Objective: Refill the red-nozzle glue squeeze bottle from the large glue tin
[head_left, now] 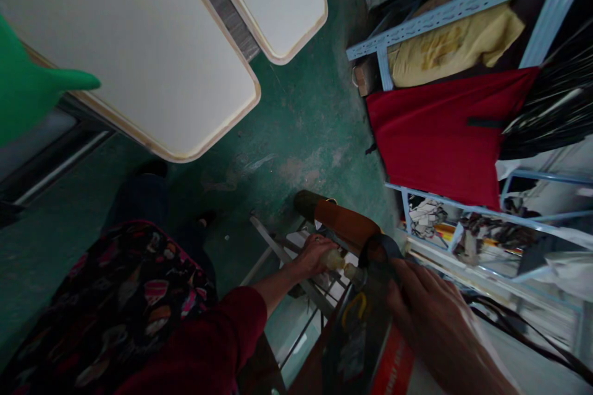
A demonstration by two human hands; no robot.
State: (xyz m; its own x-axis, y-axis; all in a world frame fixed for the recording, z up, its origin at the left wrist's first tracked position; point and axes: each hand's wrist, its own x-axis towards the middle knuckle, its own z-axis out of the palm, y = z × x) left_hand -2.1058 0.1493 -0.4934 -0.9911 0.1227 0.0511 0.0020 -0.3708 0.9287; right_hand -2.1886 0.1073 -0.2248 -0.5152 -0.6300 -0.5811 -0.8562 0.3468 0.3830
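Observation:
My left hand (317,257), at the end of a dark red sleeve, is closed around a small yellowish translucent nozzle piece (334,260). Right beside it is the pale spout (354,274) of a dark container (354,333), which carries a yellow mark and a red label with white letters. My right hand (435,315) grips this container from its right side, the thumb lying along it. Whether the two pale pieces touch cannot be made out. Just above both hands lies an orange-brown roll (347,220) with a dark green end.
White tabletops (152,55) with wooden edging fill the upper left. A green object (37,83) juts in at the left edge. Blue metal shelving (463,15) at the right holds a yellowish sack (454,43), with a red cloth (440,129) hanging from it. A grey metal stand (273,244) stands below my left hand.

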